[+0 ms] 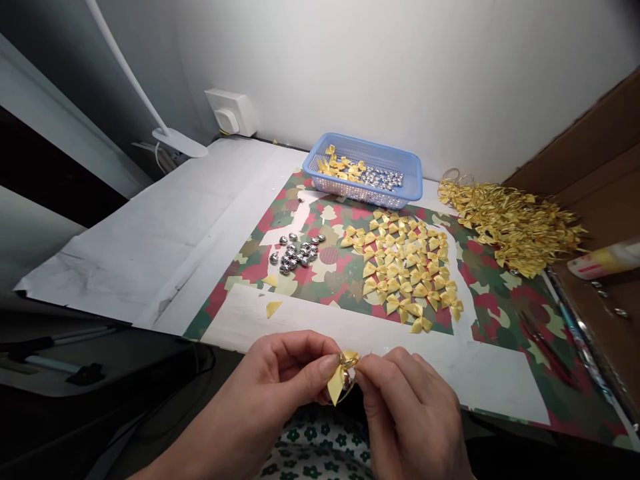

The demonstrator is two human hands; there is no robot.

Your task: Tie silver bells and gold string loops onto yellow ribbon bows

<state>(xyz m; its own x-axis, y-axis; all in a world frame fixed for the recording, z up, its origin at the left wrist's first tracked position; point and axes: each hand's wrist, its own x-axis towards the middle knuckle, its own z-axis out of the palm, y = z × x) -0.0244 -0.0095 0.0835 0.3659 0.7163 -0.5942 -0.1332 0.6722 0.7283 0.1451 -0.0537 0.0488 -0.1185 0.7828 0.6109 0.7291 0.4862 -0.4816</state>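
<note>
My left hand (285,373) pinches a yellow ribbon bow (338,388) between thumb and forefinger, above my lap at the table's front edge. A silver jingle bell (347,380) sits against the bow, partly covered by it. Closed at the bow's right side, the fingertips of my right hand (415,393) pinch what looks like a thin gold cord; its ends are hidden by the fingers. Rows of loose yellow bows (400,267) lie on the camouflage-patterned sheet (340,293). Left of them is a small cluster of silver bells (295,255).
A blue plastic basket (363,193) with bows and bells stands by the wall. At the right are a heap of gold bows with cords (520,223), a bottle (605,260) and tweezers (547,350). Ribbon scraps (273,308) lie near the front; a white lamp (180,143) stands left.
</note>
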